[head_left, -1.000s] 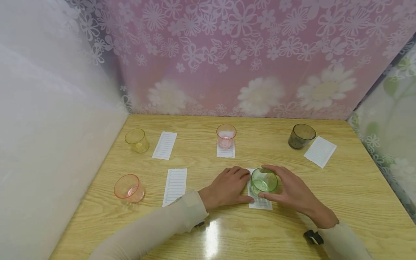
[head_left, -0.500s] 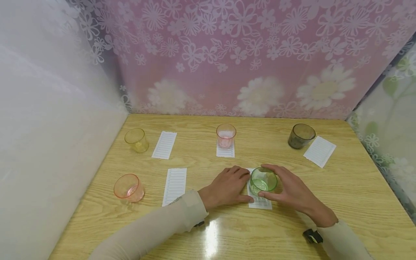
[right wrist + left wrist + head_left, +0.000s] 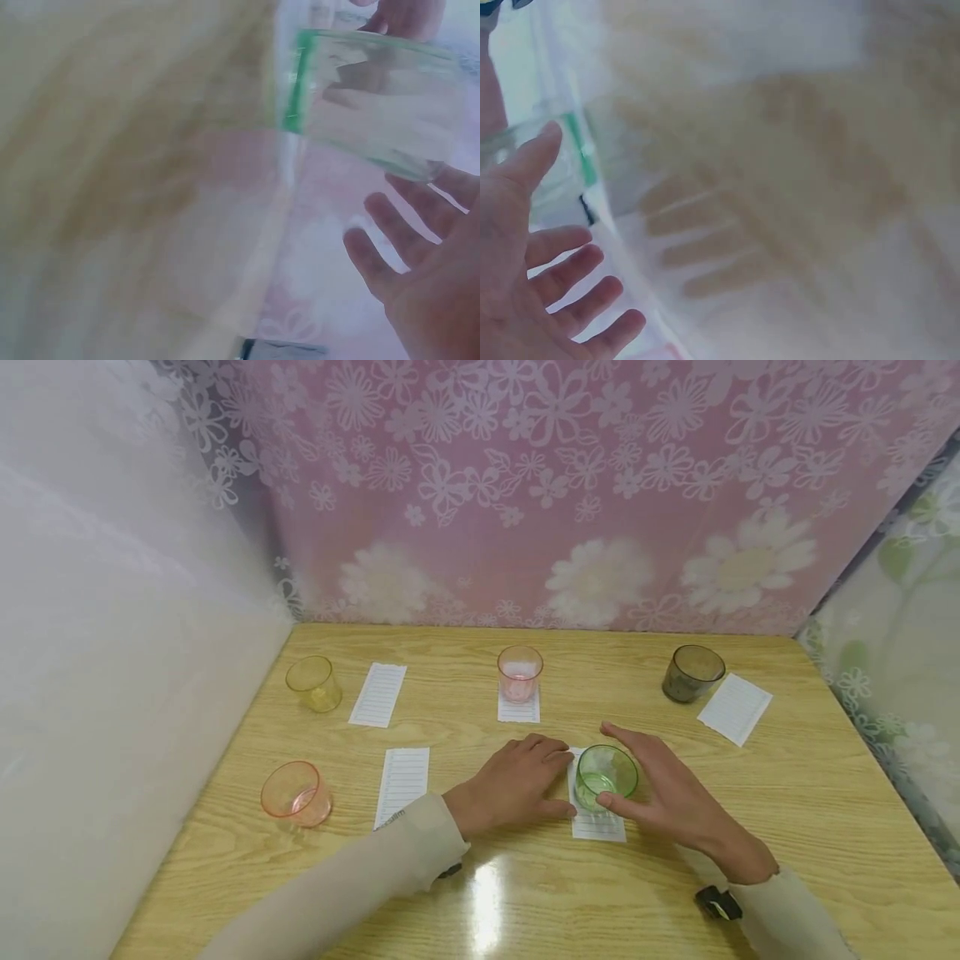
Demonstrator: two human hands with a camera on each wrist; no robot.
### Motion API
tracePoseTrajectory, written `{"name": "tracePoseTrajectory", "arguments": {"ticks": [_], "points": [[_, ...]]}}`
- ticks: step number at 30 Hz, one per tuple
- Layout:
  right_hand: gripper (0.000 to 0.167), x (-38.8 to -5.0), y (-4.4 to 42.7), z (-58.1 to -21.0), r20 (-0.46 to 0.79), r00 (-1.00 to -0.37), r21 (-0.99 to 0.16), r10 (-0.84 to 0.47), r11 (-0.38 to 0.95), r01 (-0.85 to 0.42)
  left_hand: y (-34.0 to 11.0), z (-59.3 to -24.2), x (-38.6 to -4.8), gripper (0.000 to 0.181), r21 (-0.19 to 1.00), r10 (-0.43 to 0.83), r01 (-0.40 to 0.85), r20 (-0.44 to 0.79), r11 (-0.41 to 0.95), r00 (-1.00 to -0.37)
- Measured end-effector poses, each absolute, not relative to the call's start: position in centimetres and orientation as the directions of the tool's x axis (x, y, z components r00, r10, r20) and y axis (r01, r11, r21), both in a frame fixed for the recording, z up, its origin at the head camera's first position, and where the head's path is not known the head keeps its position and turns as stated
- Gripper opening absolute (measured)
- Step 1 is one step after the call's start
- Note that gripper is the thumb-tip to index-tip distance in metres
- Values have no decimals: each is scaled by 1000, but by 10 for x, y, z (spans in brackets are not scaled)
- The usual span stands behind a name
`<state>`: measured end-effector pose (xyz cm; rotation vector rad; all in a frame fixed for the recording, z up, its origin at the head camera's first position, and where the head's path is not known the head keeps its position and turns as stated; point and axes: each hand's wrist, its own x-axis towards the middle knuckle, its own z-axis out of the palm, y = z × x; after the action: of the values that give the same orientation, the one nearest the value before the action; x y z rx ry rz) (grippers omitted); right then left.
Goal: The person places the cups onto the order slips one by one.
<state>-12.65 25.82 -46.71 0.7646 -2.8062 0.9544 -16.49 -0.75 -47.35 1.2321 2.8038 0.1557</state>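
A clear green cup (image 3: 606, 777) stands upright on a lined paper slip (image 3: 600, 828) near the middle right of the table. My left hand (image 3: 513, 787) lies at the slip's left edge with its fingers relaxed, a small gap from the cup. On the cup's other side, my right hand (image 3: 667, 793) has thumb and fingers spread apart around it, holding nothing. The right wrist view shows the green cup (image 3: 382, 105) above the spread fingers of the right hand (image 3: 427, 262). In the left wrist view the left hand (image 3: 540, 247) is spread beside the cup.
Behind stand a yellow cup (image 3: 315, 685), a pink cup (image 3: 520, 673) on a slip, and a dark cup (image 3: 692, 675). An orange-pink cup (image 3: 298, 795) is at the front left. More slips (image 3: 378, 695) (image 3: 735, 710) lie beside cups; curtains surround the wooden table (image 3: 450, 727).
My right hand has loosened from the green cup, its fingers lifting away from the rim. My left hand has shifted slightly to the left. The cup stays on the slip.
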Motion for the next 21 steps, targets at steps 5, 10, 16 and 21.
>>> {"name": "tracePoseTrajectory", "arguments": {"ticks": [5, 10, 16, 21], "points": [[86, -127, 248, -452, 305, -851, -544, -428, 655, -525, -25, -453, -172, 69, 133, 717, 712, 7, 690, -697], [87, -131, 228, -435, 356, -817, -531, -453, 621, -576, -51, -427, -181, 65, 190, 680, 676, 55, 712, -731], [84, -137, 201, -418, 345, -812, -533, -470, 614, -582, -82, -406, -191, 65, 266, 626, 614, 45, 743, -778], [81, -140, 180, -410, 345, -805, -527, -483, 611, -592, -113, -395, -193, 64, 303, 568, 554, 49, 776, -822]]}}
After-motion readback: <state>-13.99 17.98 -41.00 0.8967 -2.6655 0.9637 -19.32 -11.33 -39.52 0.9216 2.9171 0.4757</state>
